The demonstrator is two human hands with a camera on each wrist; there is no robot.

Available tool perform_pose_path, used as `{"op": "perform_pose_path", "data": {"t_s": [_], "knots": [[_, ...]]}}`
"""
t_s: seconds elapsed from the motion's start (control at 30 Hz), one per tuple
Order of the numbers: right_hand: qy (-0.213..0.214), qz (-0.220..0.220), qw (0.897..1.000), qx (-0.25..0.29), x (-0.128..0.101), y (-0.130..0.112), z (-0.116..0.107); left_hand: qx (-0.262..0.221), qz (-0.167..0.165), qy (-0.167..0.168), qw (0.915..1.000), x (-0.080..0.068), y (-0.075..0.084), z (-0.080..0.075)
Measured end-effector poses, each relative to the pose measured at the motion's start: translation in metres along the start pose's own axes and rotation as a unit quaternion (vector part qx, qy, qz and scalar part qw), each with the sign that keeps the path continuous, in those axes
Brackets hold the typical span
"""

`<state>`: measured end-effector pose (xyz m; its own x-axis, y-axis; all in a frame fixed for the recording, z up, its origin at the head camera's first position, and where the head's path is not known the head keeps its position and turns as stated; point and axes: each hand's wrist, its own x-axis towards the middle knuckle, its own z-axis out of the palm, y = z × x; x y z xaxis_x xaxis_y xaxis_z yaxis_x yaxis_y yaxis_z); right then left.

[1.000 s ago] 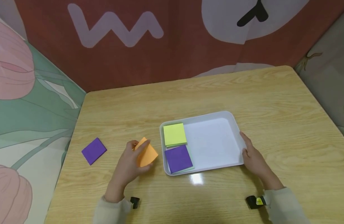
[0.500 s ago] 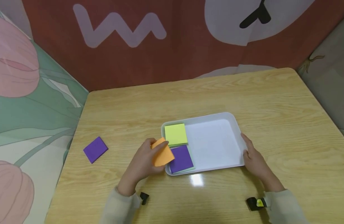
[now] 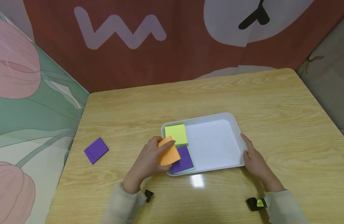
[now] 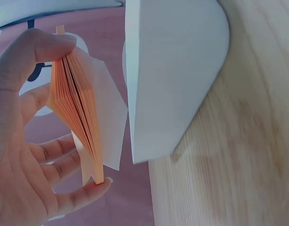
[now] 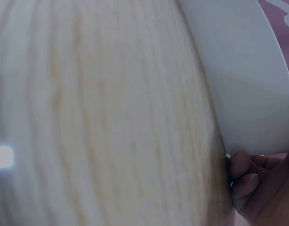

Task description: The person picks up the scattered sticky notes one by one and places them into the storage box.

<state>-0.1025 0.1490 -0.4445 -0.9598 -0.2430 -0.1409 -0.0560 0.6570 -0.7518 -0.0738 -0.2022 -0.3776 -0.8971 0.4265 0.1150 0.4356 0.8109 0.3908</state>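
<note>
My left hand [image 3: 149, 160] pinches an orange pad of sticky notes [image 3: 168, 152] and holds it tilted over the left rim of a white tray [image 3: 214, 169]. In the left wrist view the orange pad [image 4: 81, 117] fans open between thumb and fingers, beside the tray's outer corner [image 4: 172, 80]. Inside the tray lie a yellow-green pad [image 3: 176, 134] and a purple pad [image 3: 183, 161], the latter partly hidden by the orange one. My right hand [image 3: 253, 158] grips the tray's right edge, its fingers [image 5: 245, 176] curled under the rim [image 5: 248, 80].
A second purple pad [image 3: 96, 150] lies on the wooden table [image 3: 286, 124] at the left. Patterned cloth walls close in the left, back and right sides. The tray's right half holds nothing.
My left hand has carried the orange pad rightward from the bare table to above the tray's left rim, over the purple pad. The right hand has stayed on the tray.
</note>
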Motion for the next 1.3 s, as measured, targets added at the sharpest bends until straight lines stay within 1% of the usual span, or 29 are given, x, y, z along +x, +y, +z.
{"op": "perform_pose_path", "data": {"t_s": [0.1,0.27,0.4,0.5,0.63,0.87,1.17,1.3], "knots": [[-0.002,-0.001,1.0,-0.001,0.0,0.0,0.0,0.0,0.009,0.002,1.0,0.002,0.001,0.002],[-0.005,-0.002,1.0,-0.002,-0.001,-0.001,0.0,-0.003,0.014,0.002,0.9999,0.002,0.003,0.004],[-0.005,-0.004,1.0,0.001,-0.001,-0.002,-0.001,-0.009,0.023,-0.01,0.9997,0.005,0.006,0.006],[-0.007,-0.002,1.0,0.001,-0.001,-0.002,-0.001,-0.008,0.023,-0.019,0.9995,0.006,0.007,0.007],[-0.009,0.003,1.0,-0.002,0.0,-0.001,-0.001,-0.007,0.023,-0.024,0.9994,0.007,0.009,0.009],[-0.007,0.003,1.0,0.001,0.0,0.0,-0.001,-0.005,0.046,-0.044,0.998,0.012,0.012,0.017],[-0.002,-0.001,1.0,0.004,0.0,-0.001,-0.001,0.006,0.061,-0.048,0.9969,0.016,0.013,0.025],[-0.005,0.002,1.0,0.008,-0.001,-0.002,-0.002,0.013,0.06,-0.057,0.9965,0.017,0.013,0.029]]}}
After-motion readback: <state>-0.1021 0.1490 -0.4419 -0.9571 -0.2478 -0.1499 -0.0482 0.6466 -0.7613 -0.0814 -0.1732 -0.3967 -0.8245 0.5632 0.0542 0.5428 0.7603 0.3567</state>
